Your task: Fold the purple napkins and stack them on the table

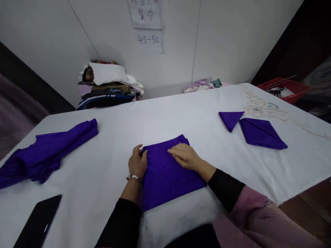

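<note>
A folded purple cloth napkin (170,179) lies flat on the white-covered table in front of me, roughly square, with layered edges at its far right corner. At its far left corner, my left hand (138,162) grips the edge, thumb on top and the other fingers along the outer side. My right hand (186,156) is over the upper right part of the napkin, its fingers curled and pressed together against the cloth's surface. No cloth shows pinched between them. The underside of that hand is hidden.
A crumpled purple cloth (49,148) lies at left, above a black phone-like slab (38,222). Folded purple pieces, a small triangle (231,119) and a larger pointed one (261,134), lie at right. Behind are a clothes stack (108,82) and a red basket (297,90).
</note>
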The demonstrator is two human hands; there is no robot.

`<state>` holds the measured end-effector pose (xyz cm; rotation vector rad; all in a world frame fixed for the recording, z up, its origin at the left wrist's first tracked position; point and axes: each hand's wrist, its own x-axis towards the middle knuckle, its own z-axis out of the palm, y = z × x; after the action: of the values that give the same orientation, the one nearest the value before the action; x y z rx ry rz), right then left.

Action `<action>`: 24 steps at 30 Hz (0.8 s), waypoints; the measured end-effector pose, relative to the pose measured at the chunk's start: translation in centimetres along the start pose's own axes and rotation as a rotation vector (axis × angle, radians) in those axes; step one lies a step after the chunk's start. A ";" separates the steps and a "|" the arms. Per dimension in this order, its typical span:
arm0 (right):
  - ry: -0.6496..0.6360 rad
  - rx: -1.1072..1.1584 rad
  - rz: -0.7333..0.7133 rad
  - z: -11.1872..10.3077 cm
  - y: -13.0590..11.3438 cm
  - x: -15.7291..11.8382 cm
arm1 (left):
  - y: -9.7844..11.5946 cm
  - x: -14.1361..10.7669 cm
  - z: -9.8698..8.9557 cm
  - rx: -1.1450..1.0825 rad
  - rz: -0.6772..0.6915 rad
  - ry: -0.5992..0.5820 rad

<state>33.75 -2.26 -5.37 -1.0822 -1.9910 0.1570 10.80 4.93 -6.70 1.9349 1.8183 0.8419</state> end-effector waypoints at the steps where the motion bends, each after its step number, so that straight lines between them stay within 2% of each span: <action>1: 0.069 -0.072 0.106 -0.3 0.7 0.0 | 0.0 0.0 0.0 0.002 0.004 0.000; 3: 0.173 -0.224 0.368 -0.8 2.4 -0.2 | 0.1 0.1 -0.1 0.009 0.007 -0.002; 5: 0.145 -0.324 0.562 -1.1 4.1 -0.4 | 0.1 0.1 -0.1 0.016 -0.002 -0.007; 9: -0.061 -0.374 0.686 -0.6 5.3 -0.9 | 0.3 0.1 -0.2 0.021 -0.017 -0.011; 11: -0.097 -0.386 0.719 -0.2 5.3 -0.9 | 0.3 0.1 -0.2 0.025 -0.011 -0.010; 14: -0.071 -0.377 0.735 0.2 5.3 -1.0 | 0.4 0.1 -0.2 0.024 -0.003 -0.005; 21: 0.019 -0.279 0.624 0.3 5.9 -1.1 | 0.2 0.2 -0.2 0.014 -0.002 -0.001; 24: 0.061 -0.198 0.474 0.0 5.1 -0.7 | 0.2 0.2 -0.2 0.008 0.005 0.009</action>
<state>37.20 0.40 -8.19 -1.6575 -1.6912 0.1751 10.79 5.07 -6.39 1.9449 1.8252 0.8477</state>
